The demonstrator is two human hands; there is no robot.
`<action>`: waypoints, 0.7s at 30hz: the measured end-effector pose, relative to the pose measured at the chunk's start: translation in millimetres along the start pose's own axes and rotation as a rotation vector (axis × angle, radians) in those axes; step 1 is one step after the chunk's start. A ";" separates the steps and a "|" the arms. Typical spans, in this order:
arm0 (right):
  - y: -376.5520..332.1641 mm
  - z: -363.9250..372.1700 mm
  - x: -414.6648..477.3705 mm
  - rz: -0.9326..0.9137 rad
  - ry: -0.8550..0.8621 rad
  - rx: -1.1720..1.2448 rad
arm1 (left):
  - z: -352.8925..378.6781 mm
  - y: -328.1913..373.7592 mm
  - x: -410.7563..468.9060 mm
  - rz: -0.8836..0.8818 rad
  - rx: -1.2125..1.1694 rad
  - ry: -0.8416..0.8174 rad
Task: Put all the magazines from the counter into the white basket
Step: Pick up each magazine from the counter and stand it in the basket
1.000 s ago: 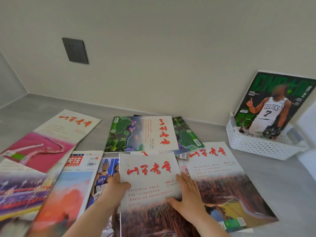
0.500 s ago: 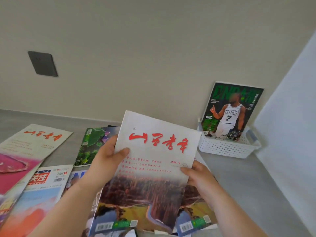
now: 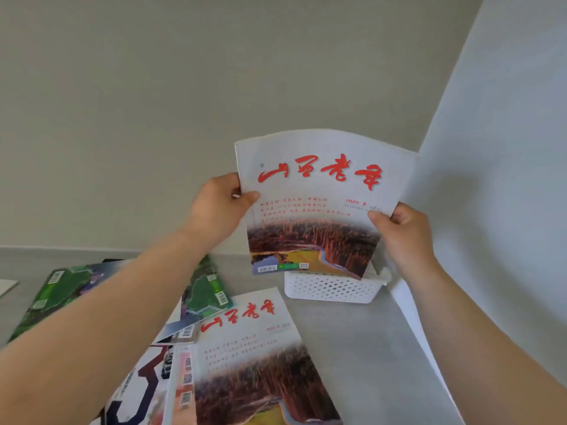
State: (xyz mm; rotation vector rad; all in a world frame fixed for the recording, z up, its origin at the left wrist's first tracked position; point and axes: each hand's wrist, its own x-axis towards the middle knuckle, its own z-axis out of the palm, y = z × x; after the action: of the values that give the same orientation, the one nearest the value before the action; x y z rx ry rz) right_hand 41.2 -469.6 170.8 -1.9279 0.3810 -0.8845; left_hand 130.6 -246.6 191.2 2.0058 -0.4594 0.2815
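Both forearms are bare, with no sleeves, and the hands wear nothing.

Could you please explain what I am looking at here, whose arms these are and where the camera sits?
There is no machine: a person wears a wide-angle camera on the head, looking forward and down at their own bare arms. The left hand and right hand each grip a side edge of a magazine with red lettering, held upright above the white basket. A matching copy and a green-covered magazine lie on the grey counter.
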 end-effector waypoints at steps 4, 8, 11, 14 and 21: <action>24.7 -19.8 44.8 -0.027 0.050 -0.005 | 47.4 13.5 32.4 -0.002 -0.112 -0.024; 56.2 -30.1 77.4 -0.026 0.066 -0.043 | 92.0 9.7 54.8 -0.074 -0.202 -0.092; 80.8 -27.3 93.9 0.002 0.050 -0.055 | 115.7 2.1 68.5 -0.098 -0.188 -0.105; 103.0 -18.4 100.7 0.079 0.010 -0.007 | 129.8 -9.1 77.9 -0.122 -0.125 -0.105; 142.7 0.5 107.6 0.303 -0.112 0.049 | 155.2 -40.4 85.2 -0.207 0.011 -0.168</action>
State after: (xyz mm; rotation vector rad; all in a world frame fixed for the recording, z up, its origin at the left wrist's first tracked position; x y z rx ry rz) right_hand 129.6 -604.3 93.5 -1.8051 0.5620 -0.5802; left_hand 225.0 -384.9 120.9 2.0771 -0.3509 -0.0128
